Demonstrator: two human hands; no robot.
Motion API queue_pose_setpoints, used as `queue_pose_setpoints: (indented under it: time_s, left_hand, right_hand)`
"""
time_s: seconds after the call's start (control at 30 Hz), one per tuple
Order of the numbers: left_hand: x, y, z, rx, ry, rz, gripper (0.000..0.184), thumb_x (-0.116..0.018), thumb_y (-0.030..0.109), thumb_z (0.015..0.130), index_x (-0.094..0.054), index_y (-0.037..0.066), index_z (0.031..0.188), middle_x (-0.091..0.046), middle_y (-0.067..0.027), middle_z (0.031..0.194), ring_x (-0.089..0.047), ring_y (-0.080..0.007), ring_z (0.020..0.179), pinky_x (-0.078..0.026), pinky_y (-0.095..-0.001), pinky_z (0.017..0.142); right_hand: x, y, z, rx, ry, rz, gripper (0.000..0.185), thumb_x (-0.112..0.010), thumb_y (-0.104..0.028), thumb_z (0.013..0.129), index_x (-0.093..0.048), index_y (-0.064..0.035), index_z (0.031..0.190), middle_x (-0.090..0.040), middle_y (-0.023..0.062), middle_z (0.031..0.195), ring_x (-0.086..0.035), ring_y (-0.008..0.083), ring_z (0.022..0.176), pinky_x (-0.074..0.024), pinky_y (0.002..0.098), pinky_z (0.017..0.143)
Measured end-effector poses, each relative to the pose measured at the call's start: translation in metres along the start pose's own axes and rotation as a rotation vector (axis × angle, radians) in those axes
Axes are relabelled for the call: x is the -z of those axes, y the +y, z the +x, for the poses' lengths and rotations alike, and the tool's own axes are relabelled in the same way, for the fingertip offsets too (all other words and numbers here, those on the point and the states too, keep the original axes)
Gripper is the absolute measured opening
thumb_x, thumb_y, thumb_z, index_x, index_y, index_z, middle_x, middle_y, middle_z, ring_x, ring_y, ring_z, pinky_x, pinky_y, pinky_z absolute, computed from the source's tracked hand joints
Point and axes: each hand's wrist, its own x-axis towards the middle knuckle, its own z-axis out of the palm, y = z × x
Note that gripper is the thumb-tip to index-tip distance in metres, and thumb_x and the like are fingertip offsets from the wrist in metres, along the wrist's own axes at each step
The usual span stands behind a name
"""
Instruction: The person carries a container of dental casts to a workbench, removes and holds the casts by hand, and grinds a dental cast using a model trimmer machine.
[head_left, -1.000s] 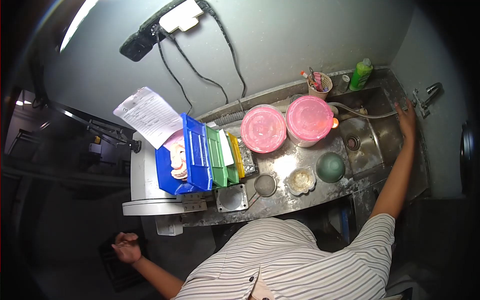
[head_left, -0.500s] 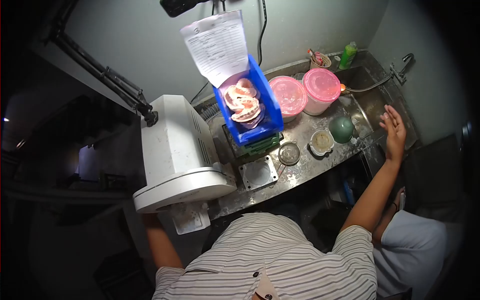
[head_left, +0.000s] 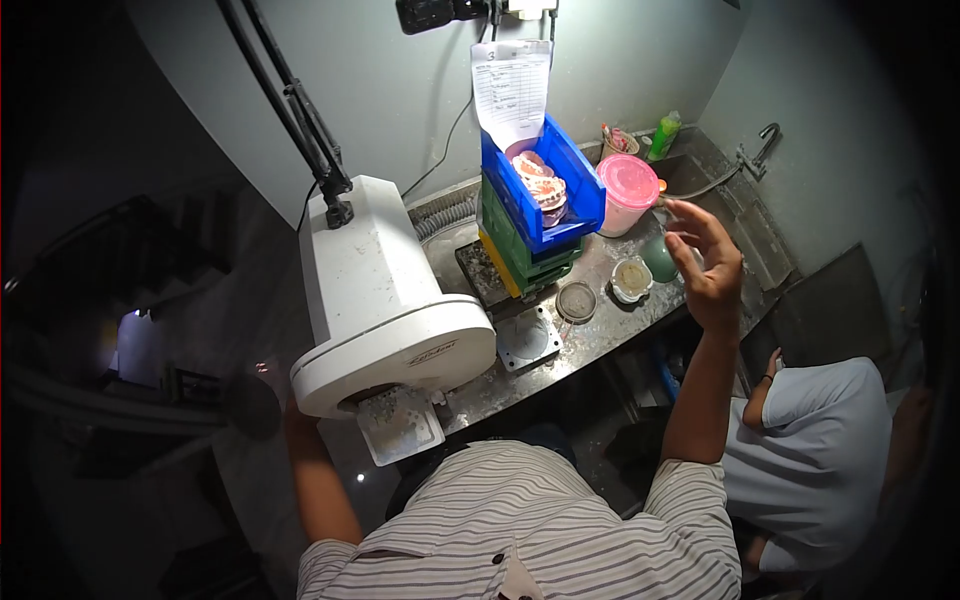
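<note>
My right hand (head_left: 708, 262) is raised in front of the counter, fingers apart and curved, holding nothing. It partly covers a green rubber bowl (head_left: 660, 260). My left forearm reaches to the near left side of a white dental model trimmer (head_left: 365, 260), whose body hides most of that hand. A small white tray (head_left: 400, 428) juts from the trimmer's front. Atop stacked green bins (head_left: 510, 240) sits a blue bin (head_left: 577, 180) with several dental casts (head_left: 540, 185) inside and a written sheet (head_left: 512, 95) standing at its back.
On the metal counter are a metal strainer (head_left: 576, 301), a white bowl (head_left: 631, 280), a square plate (head_left: 528, 337) and a pink-lidded tub (head_left: 628, 185). A sink with a tap (head_left: 768, 132) lies right. Another person (head_left: 815, 450) is at the right. A lamp arm (head_left: 310, 130) hangs over the trimmer.
My right hand has moved left, from beside the sink to in front of the green bowl. The camera view has shifted, so the blue bin appears smaller and farther right.
</note>
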Motion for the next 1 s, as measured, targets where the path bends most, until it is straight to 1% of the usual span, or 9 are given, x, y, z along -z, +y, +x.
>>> queue_pose_setpoints:
  time_s: [0.17, 0.4, 0.43, 0.47, 0.53, 0.57, 0.8, 0.97, 1.0]
  left_hand:
    - [-0.003, -0.007, -0.004, -0.027, -0.028, 0.006, 0.045, -0.048, 0.031, 0.108, -0.057, 0.000, 0.140, -0.067, -0.0183, 0.130, -0.069, -0.0310, 0.115, -0.059, -0.0459, 0.096]
    - [-0.029, -0.012, -0.002, -0.052, 0.136, 0.003, 0.044, -0.053, 0.029, 0.106, -0.058, 0.002, 0.140, -0.069, -0.0160, 0.126, -0.071, -0.0285, 0.110, -0.061, -0.0427, 0.090]
    - [-0.030, -0.012, -0.002, -0.059, 0.147, -0.002, 0.044, -0.053, 0.029, 0.106, -0.058, 0.002, 0.140, -0.069, -0.0160, 0.126, -0.071, -0.0285, 0.110, -0.061, -0.0427, 0.090]
    - [-0.031, -0.014, -0.003, -0.059, 0.154, -0.023, 0.043, -0.052, 0.028, 0.105, -0.058, 0.002, 0.139, -0.070, -0.0158, 0.125, -0.071, -0.0284, 0.110, -0.061, -0.0423, 0.090]
    - [-0.034, -0.016, -0.001, -0.064, 0.168, -0.049, 0.043, -0.052, 0.027, 0.105, -0.059, 0.001, 0.139, -0.070, -0.0157, 0.125, -0.071, -0.0283, 0.110, -0.061, -0.0420, 0.090]
    - [-0.035, -0.018, 0.000, -0.065, 0.157, -0.072, 0.043, -0.052, 0.027, 0.105, -0.059, 0.002, 0.139, -0.070, -0.0155, 0.125, -0.071, -0.0282, 0.110, -0.061, -0.0418, 0.090]
    - [-0.055, -0.008, -0.003, -0.106, 0.127, -0.064, 0.046, -0.053, 0.028, 0.105, -0.059, 0.000, 0.140, -0.070, -0.0160, 0.128, -0.071, -0.0272, 0.110, -0.060, -0.0419, 0.091]
    - [-0.073, 0.007, -0.002, -0.097, 0.094, -0.061, 0.049, -0.056, 0.030, 0.103, -0.057, -0.001, 0.142, -0.069, -0.0167, 0.130, -0.070, -0.0264, 0.113, -0.059, -0.0420, 0.095]
    - [-0.076, 0.011, -0.001, -0.216, 0.016, 0.122, 0.049, -0.057, 0.030, 0.103, -0.057, -0.001, 0.143, -0.069, -0.0163, 0.131, -0.070, -0.0263, 0.113, -0.058, -0.0420, 0.096]
  right_hand:
    - [-0.041, -0.040, 0.033, 0.289, -0.059, -0.237, 0.040, -0.081, -0.017, 0.089, -0.070, -0.0034, 0.125, -0.075, 0.0141, 0.116, -0.073, 0.0241, 0.103, -0.0569, 0.0374, 0.092]
    - [-0.071, -0.040, 0.067, 0.375, -0.289, -0.428, 0.037, -0.082, -0.016, 0.085, -0.071, -0.0068, 0.119, -0.074, 0.0107, 0.115, -0.069, 0.0284, 0.108, -0.0516, 0.0412, 0.099]
    - [-0.074, -0.039, 0.070, 0.411, -0.325, -0.539, 0.036, -0.080, -0.013, 0.084, -0.072, -0.0087, 0.119, -0.073, 0.0073, 0.120, -0.063, 0.0289, 0.120, -0.0420, 0.0504, 0.112]
    - [-0.077, -0.036, 0.072, 0.421, -0.333, -0.537, 0.036, -0.080, -0.013, 0.084, -0.072, -0.0087, 0.119, -0.073, 0.0073, 0.120, -0.063, 0.0289, 0.120, -0.0420, 0.0504, 0.112]
    - [-0.085, -0.028, 0.076, 0.543, -0.352, -0.859, 0.037, -0.080, -0.013, 0.083, -0.072, -0.0115, 0.120, -0.071, 0.0032, 0.127, -0.056, 0.0289, 0.130, -0.0270, 0.0621, 0.121]
    - [-0.089, -0.023, 0.080, 0.502, -0.397, -0.843, 0.037, -0.079, -0.013, 0.083, -0.073, -0.0135, 0.120, -0.069, 0.0015, 0.130, -0.051, 0.0297, 0.135, -0.0184, 0.0691, 0.122]
    - [-0.095, -0.026, 0.087, 0.516, -0.450, -0.840, 0.035, -0.075, -0.006, 0.083, -0.074, -0.0097, 0.118, -0.070, 0.0031, 0.129, -0.051, 0.0310, 0.136, -0.0169, 0.0660, 0.124]
    - [-0.076, -0.034, 0.083, 0.554, -0.337, -0.748, 0.029, -0.078, -0.025, 0.089, -0.075, -0.0127, 0.114, -0.071, 0.0035, 0.127, -0.055, 0.0304, 0.134, -0.0241, 0.0636, 0.122]
    - [-0.069, -0.035, 0.081, 0.547, -0.340, -0.746, 0.029, -0.078, -0.025, 0.089, -0.075, -0.0127, 0.114, -0.071, 0.0035, 0.127, -0.055, 0.0304, 0.134, -0.0241, 0.0636, 0.122]
